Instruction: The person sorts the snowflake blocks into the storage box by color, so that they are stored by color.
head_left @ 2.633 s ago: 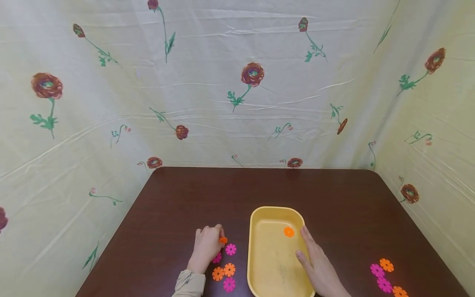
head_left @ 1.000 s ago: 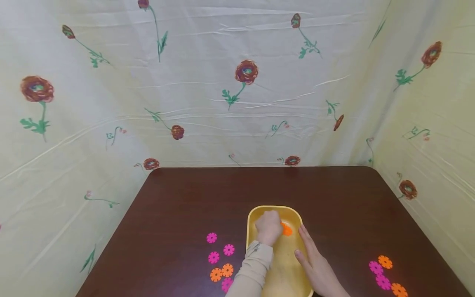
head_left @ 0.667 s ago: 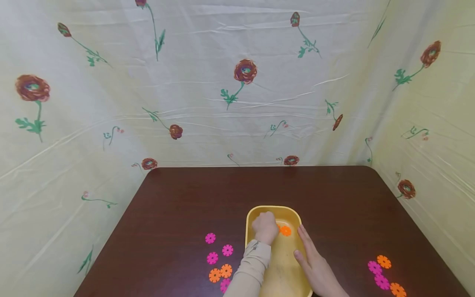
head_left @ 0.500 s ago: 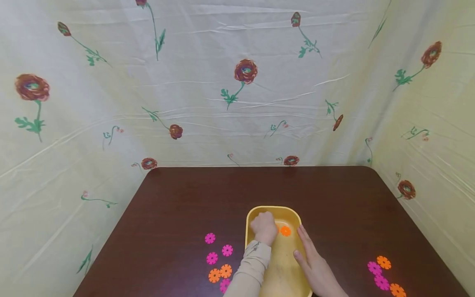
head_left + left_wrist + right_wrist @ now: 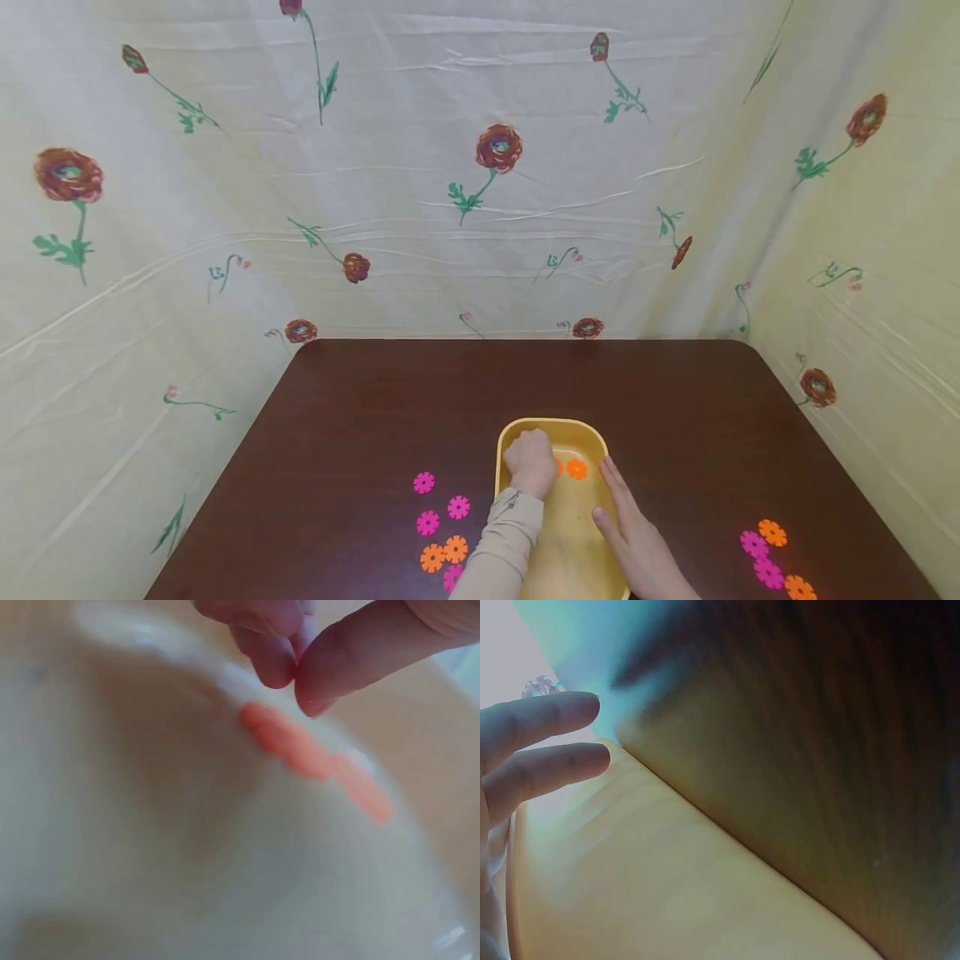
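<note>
Left hand [image 5: 531, 463] is inside the yellow tray [image 5: 510, 433], lower centre of the frame, its grip just parted: in the left wrist view thumb and fingertips [image 5: 274, 664] hover slightly apart above an orange gear disc [image 5: 289, 742] with nothing pinched between them. A second orange disc [image 5: 576, 468] lies on the tray floor just right of the knuckles. Right hand [image 5: 633, 542] lies flat, fingers straight, along the tray's right rim, holding nothing and steadying the tray.

To do this well, I'd say lift the fingers straight up so they don't drag a disc, and keep that right palm pressing so the light tray doesn't skid on the desk [image 5: 390, 400].

Around them: pink discs [image 5: 423, 482] and orange discs [image 5: 442, 554] at lower left of the tray, another mixed cluster [image 5: 768, 554] at lower right. The left sleeve [image 5: 506, 542] crosses the tray's rim and could nudge the nearest discs. Floral cloth [image 5: 480, 167] fills the top.
</note>
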A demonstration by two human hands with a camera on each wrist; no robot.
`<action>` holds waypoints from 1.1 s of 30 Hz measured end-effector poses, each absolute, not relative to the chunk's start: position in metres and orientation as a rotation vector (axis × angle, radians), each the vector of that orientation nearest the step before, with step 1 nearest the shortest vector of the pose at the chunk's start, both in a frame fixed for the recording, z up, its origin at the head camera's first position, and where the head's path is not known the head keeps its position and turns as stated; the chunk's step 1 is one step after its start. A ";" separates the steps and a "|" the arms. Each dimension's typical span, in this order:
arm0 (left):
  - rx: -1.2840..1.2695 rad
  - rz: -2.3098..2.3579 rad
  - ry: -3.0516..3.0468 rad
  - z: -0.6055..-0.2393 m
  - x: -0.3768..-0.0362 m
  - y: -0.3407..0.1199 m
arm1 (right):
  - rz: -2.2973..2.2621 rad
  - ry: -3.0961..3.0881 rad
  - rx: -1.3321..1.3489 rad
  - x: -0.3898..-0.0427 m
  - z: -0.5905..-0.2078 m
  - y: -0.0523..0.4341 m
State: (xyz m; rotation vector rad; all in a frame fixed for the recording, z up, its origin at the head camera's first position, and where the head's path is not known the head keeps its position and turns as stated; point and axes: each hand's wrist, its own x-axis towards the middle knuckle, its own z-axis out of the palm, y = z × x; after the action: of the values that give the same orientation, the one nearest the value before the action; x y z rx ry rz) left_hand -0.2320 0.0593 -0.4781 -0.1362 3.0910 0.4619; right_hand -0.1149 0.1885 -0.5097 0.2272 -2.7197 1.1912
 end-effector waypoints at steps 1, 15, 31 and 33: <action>-0.119 0.484 3.095 -0.476 -0.231 0.058 | 1.195 -2.721 0.229 -0.115 -0.510 0.188; 0.246 0.708 3.418 -0.433 -0.219 0.043 | 1.206 -2.770 0.185 -0.114 -0.508 0.187; 0.149 0.776 3.453 -0.441 -0.208 -0.035 | 1.223 -2.759 0.208 -0.116 -0.511 0.188; 0.146 0.731 3.449 -0.447 -0.204 -0.042 | 1.222 -2.755 0.208 -0.116 -0.512 0.189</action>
State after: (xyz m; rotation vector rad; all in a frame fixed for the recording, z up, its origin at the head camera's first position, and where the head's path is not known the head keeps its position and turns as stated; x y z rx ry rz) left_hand -0.2035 -0.0423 -0.4466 0.1457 3.4488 0.7311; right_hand -0.1162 0.1886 -0.5115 0.2079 -2.7550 1.2215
